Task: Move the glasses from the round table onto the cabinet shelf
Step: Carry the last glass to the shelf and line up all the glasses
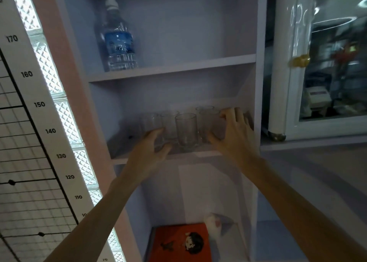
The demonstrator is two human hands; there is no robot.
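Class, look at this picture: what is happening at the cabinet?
A person reaches both hands into the middle shelf of an open cabinet. The left hand wraps a glass at the left end of a cluster of clear glasses; the right hand wraps one at the right. A water bottle stands on the shelf above.

Glasses [185, 130] crowding shelf [170, 156] front

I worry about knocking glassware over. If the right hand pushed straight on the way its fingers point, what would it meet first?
Probably the clear drinking glass that the right hand is already wrapped around. Past it lies the pale cabinet's back wall, though blur leaves the depth uncertain.
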